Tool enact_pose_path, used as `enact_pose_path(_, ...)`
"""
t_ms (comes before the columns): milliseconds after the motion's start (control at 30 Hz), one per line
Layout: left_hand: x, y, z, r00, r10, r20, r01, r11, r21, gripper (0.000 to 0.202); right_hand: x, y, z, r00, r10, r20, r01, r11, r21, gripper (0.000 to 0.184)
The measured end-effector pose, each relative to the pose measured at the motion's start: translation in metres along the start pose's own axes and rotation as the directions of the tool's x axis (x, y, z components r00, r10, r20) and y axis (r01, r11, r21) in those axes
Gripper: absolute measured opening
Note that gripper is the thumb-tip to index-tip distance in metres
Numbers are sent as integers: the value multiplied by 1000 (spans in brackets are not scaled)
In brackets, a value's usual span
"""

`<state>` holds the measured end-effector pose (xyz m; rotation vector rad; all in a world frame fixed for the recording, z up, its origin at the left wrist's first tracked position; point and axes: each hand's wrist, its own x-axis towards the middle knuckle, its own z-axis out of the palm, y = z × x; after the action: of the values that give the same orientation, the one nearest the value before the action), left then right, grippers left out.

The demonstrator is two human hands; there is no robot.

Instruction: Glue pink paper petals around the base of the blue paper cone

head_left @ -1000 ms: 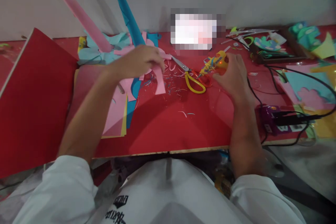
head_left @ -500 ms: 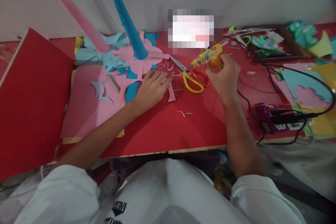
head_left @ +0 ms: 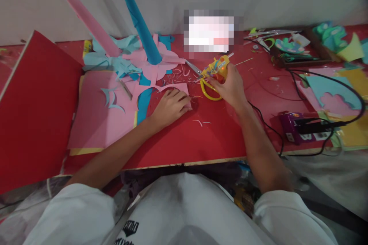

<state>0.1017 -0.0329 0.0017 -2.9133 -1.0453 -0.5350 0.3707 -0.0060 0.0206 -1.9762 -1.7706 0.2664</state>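
Note:
My right hand (head_left: 230, 88) is closed around a yellow hot glue gun (head_left: 220, 67) with a small orange light on its side. The gun lies over the scissors (head_left: 207, 91), whose yellow handle loop and blade tip show beside it. A cut-out sheet of pink paper (head_left: 182, 87) with a curved edge is under my left hand (head_left: 172, 105), whose fingers are bent and closed on its right end. Beyond it a blue paper tube (head_left: 140, 26) stands tilted on a pink flower-shaped paper base (head_left: 143, 71) with pink strips.
A pink paper tube (head_left: 86, 17) leans behind light-blue crumpled paper (head_left: 100, 61). Pink sheets (head_left: 83, 111) lie beside a red upright board (head_left: 34, 118). At right are a purple box (head_left: 290, 126), black cables (head_left: 356, 92) and a brown tray (head_left: 304, 60). Thin paper shreds litter the red table (head_left: 184, 141).
My right hand has moved left and slightly down with the glue gun, over the scissors. My left hand has shifted toward me, and more of the pink paper shows beyond its fingers.

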Motion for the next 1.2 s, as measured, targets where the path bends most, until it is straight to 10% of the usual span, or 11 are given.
enact_pose_path(1200, -5, -5, 2, 969, -240, -63, 242, 970, 30, 39, 6, 10, 9, 995, 33, -98, -41, 996, -82, 39)
